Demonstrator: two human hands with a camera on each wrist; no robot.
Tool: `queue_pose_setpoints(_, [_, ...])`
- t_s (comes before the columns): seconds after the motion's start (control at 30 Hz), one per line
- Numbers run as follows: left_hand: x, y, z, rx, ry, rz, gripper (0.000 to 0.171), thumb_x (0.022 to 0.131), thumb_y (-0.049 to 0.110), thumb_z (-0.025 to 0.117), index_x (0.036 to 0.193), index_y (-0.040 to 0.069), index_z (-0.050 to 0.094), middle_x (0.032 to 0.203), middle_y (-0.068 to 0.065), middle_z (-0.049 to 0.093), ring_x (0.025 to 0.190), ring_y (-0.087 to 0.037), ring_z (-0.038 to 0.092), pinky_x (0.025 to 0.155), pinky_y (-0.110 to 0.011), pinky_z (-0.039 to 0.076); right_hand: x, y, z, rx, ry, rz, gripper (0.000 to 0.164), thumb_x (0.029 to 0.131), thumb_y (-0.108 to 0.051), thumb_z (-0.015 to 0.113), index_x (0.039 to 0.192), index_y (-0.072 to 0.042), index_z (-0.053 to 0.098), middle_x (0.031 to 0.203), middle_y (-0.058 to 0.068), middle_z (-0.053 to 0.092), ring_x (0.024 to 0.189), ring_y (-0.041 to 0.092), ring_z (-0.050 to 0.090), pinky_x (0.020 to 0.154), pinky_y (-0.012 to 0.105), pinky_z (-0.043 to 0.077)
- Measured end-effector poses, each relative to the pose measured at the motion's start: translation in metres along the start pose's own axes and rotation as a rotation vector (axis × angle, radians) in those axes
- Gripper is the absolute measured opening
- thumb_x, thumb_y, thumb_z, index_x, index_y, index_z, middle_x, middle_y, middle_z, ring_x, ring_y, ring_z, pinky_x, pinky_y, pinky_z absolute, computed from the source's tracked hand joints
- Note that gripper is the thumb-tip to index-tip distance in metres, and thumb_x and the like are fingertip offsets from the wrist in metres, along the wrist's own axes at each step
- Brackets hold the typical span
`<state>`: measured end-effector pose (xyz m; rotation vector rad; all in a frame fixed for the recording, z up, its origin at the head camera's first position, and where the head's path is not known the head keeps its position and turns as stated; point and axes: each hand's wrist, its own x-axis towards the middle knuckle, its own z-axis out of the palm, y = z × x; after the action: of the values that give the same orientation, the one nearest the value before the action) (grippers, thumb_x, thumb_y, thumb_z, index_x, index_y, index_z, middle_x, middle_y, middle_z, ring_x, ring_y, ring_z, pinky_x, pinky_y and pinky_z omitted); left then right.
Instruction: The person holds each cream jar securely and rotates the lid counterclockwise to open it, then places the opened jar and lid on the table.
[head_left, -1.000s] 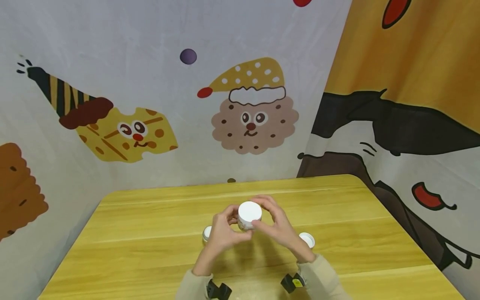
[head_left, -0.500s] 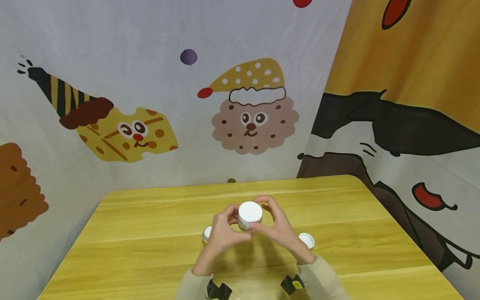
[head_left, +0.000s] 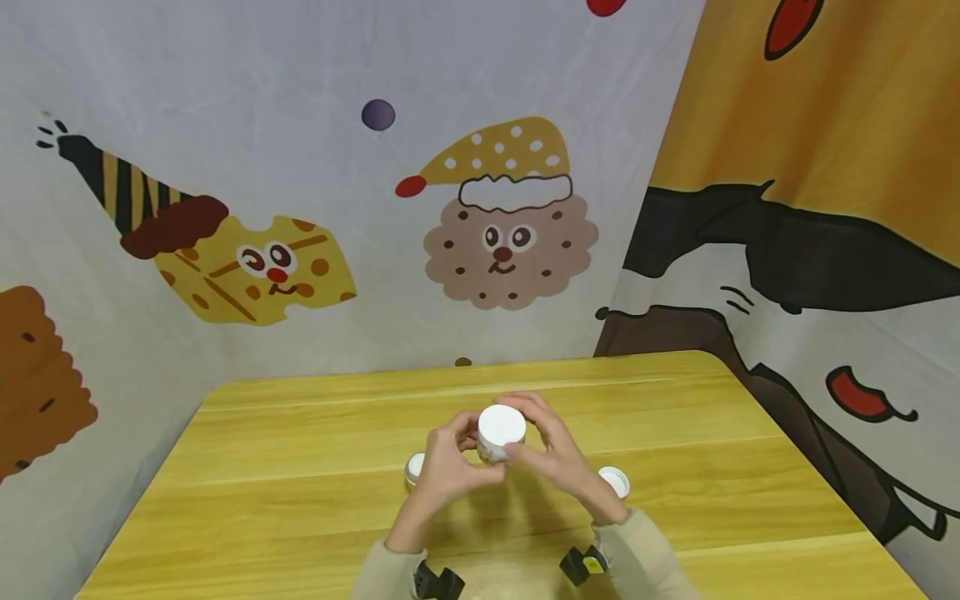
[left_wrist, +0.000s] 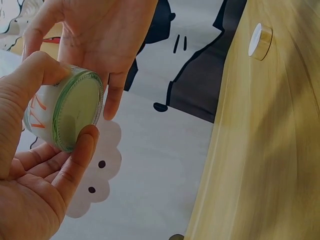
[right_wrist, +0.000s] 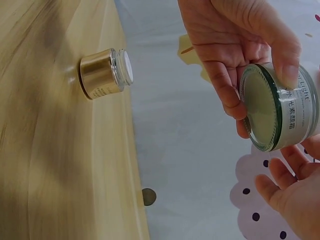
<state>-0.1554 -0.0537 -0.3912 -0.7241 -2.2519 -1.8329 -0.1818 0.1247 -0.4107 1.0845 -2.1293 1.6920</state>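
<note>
Just above the table, my left hand (head_left: pixel 448 462) grips a cream jar (head_left: pixel 491 452) by its side. The jar has a white label and a pale green base (left_wrist: pixel 80 112). In the right wrist view its printed label (right_wrist: pixel 295 107) shows beside my left thumb. On top sits a white lid (head_left: pixel 501 425). My right hand (head_left: pixel 552 450) pinches this lid, thumb at the near side and fingers behind it; its other fingers stretch away from the jar.
On the wooden table (head_left: pixel 285 500) stands a gold jar (right_wrist: pixel 100 74) without its lid, partly behind my left hand in the head view. A loose white-and-gold lid (head_left: pixel 614 481) lies to the right, inside up. A cartoon-printed cloth (head_left: pixel 300 125) hangs behind.
My right fingers spread a little off the lid half a second ago and now lie round it again. The left hand and the jar stay nearly in place.
</note>
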Motion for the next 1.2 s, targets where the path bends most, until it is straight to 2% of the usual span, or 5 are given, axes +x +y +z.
queue_pose_setpoints(0.2, [-0.0004, -0.0003, 0.0005, 0.006, 0.0, 0.004, 0.043, 0.064, -0.006, 0.074, 0.105, -0.01, 0.06, 0.095, -0.015, 0.065, 0.083, -0.021, 0.062, 0.075, -0.034, 0.056, -0.0011, -0.0002, -0.0003, 0.028, -0.026, -0.011, 0.05, 0.086, -0.001, 0.058, 0.133, 0.008, 0.043, 0.128, 0.019, 0.046, 0.117, 0.025, 0.042, 0.096, 0.043, 0.038])
queue_pose_setpoints(0.47, [-0.0008, 0.0002, 0.0011, 0.002, 0.024, -0.015, 0.045, 0.063, -0.007, 0.075, 0.105, -0.01, 0.06, 0.096, -0.016, 0.065, 0.084, -0.024, 0.062, 0.076, -0.033, 0.055, -0.0057, 0.0009, 0.0002, -0.017, 0.097, 0.086, 0.049, 0.076, -0.003, 0.073, 0.118, 0.001, 0.049, 0.122, 0.013, 0.051, 0.118, 0.028, 0.044, 0.097, 0.061, 0.031])
queue_pose_setpoints(0.67, [-0.001, 0.0004, 0.0011, 0.007, 0.024, -0.02, 0.044, 0.063, -0.007, 0.074, 0.105, -0.01, 0.06, 0.096, -0.016, 0.065, 0.084, -0.027, 0.062, 0.075, -0.034, 0.056, -0.0052, 0.0005, -0.0013, -0.031, 0.091, 0.072, 0.041, 0.077, 0.003, 0.069, 0.116, -0.001, 0.056, 0.122, 0.014, 0.05, 0.117, 0.024, 0.042, 0.095, 0.057, 0.032])
queue_pose_setpoints(0.93, [-0.0006, 0.0001, 0.0004, 0.031, 0.008, -0.014, 0.043, 0.064, -0.004, 0.075, 0.104, -0.01, 0.06, 0.092, -0.014, 0.065, 0.081, -0.022, 0.062, 0.07, -0.033, 0.056, -0.0025, 0.0003, -0.004, -0.044, 0.014, -0.009, 0.04, 0.085, 0.003, 0.053, 0.124, 0.011, 0.051, 0.125, 0.021, 0.048, 0.119, 0.025, 0.038, 0.095, 0.057, 0.028])
queue_pose_setpoints(1.2, [0.0003, 0.0009, -0.0003, 0.01, 0.019, -0.014, 0.044, 0.064, -0.006, 0.074, 0.105, -0.011, 0.06, 0.095, -0.016, 0.065, 0.083, -0.027, 0.062, 0.075, -0.032, 0.056, -0.0051, 0.0018, -0.0036, -0.053, 0.071, 0.085, 0.043, 0.082, -0.001, 0.064, 0.123, 0.002, 0.05, 0.126, 0.02, 0.049, 0.118, 0.026, 0.041, 0.094, 0.057, 0.031])
